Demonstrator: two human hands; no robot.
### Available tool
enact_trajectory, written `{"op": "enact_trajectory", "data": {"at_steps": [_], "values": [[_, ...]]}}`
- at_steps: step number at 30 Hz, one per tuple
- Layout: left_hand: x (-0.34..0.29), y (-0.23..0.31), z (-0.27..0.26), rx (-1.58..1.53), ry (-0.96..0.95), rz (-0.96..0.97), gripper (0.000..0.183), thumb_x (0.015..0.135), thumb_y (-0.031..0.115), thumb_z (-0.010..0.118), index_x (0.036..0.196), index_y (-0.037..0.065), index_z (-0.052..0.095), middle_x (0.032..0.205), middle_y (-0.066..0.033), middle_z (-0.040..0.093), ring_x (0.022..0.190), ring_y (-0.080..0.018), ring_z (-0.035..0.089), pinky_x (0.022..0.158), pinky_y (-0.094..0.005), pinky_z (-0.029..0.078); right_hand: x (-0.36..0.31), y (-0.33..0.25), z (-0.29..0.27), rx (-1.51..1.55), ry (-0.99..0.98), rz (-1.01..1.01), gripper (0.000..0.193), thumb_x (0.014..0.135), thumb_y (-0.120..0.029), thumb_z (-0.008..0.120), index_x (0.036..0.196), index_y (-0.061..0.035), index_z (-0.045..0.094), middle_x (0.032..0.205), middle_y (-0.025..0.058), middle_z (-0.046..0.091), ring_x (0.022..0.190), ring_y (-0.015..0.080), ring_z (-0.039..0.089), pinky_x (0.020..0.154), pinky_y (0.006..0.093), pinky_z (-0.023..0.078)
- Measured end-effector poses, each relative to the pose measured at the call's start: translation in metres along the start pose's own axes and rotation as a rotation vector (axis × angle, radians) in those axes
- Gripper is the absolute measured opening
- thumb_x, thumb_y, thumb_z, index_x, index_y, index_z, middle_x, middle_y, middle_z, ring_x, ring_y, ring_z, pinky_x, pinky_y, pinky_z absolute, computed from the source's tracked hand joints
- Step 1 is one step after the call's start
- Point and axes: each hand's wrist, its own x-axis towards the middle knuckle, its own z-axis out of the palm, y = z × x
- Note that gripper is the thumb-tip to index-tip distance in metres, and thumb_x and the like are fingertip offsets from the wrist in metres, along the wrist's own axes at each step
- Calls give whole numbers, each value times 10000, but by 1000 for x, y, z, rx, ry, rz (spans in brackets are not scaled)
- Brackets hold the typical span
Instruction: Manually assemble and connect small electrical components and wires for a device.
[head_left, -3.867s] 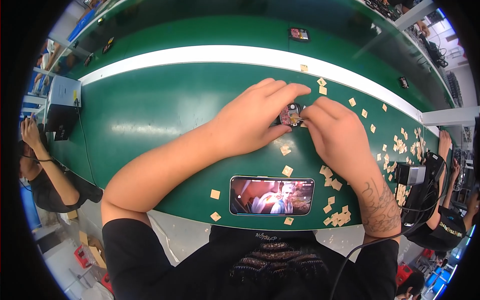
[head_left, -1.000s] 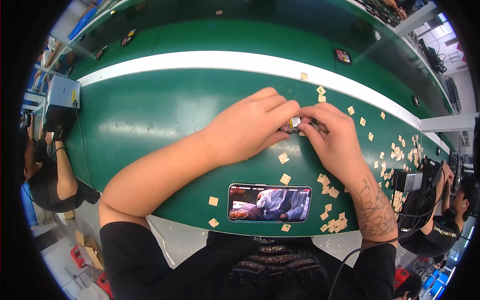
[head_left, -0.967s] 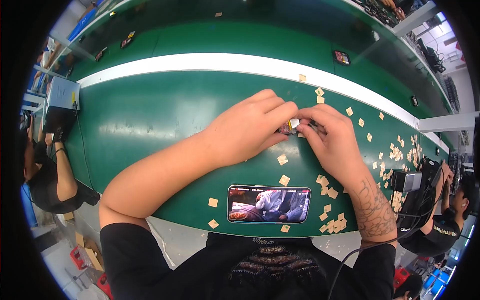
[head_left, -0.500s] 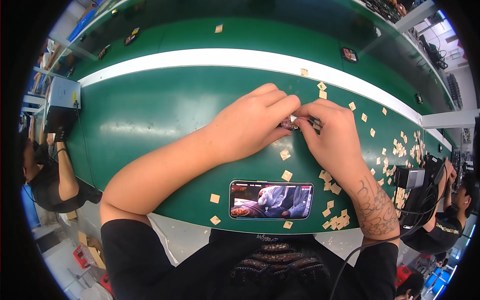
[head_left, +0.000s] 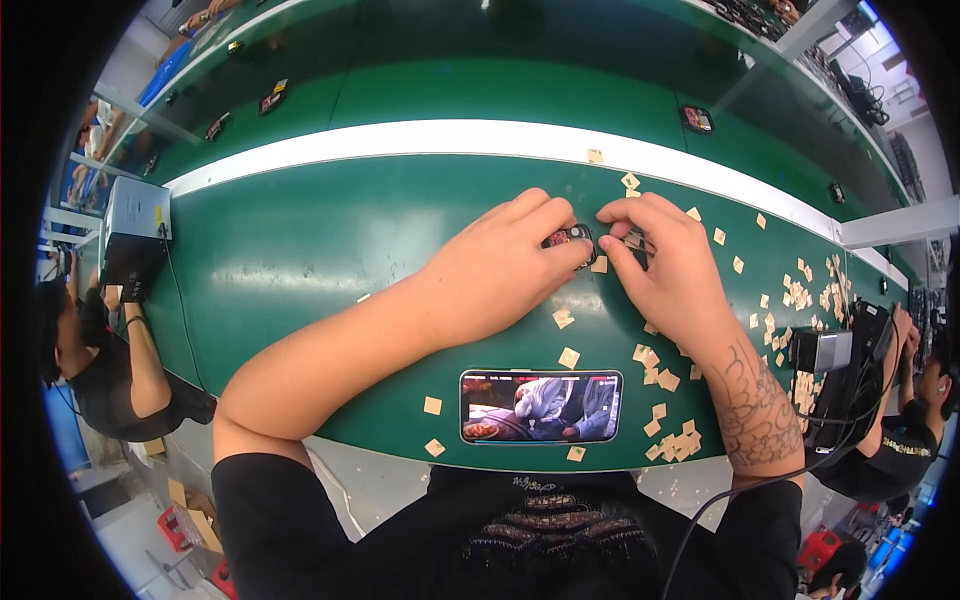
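My left hand (head_left: 520,245) grips a small black rounded device (head_left: 570,236) over the green tabletop, thumb along its near side and fingers at its far side. Red and light markings show on its upper face; the rest lies under my fingers. Just to the right, my right hand (head_left: 665,255) hovers with thumb and forefinger spread, a small gap away from the device. Nothing can be seen between those fingertips. A small beige paper square (head_left: 600,264) lies close by the device, and another beige square (head_left: 563,318) is nearer to me.
A phone (head_left: 540,406) playing a video lies flat near the table's front edge. Beige squares are scattered on the right (head_left: 800,295). A white ledge (head_left: 450,140) borders a green belt carrying similar devices (head_left: 697,119). Grey box (head_left: 135,235) far left; people sit at both sides.
My right thumb and forefinger have come off the device and spread apart. The device, still in my left hand, shows more of its upper face. The view has shifted slightly.
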Motion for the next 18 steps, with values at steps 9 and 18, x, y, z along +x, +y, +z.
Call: {"op": "enact_trajectory", "data": {"at_steps": [9,18], "values": [[1,0,-6,-221,117,-13,521,812,25,871,1287,34,656,1138,-122,667,1054,-333,653,903,-420,576,2,-7,-7,329,-154,164,193,974,-16,708,1163,22,709,870,112,771,726,165,698,698,311,549],[6,-2,-11,-601,10,-280,408,913,-24,780,1301,9,660,1107,-108,746,873,-209,699,766,-317,560,-4,-2,-2,416,-54,181,184,970,-8,729,1147,37,706,866,93,749,728,103,671,659,260,520]]}}
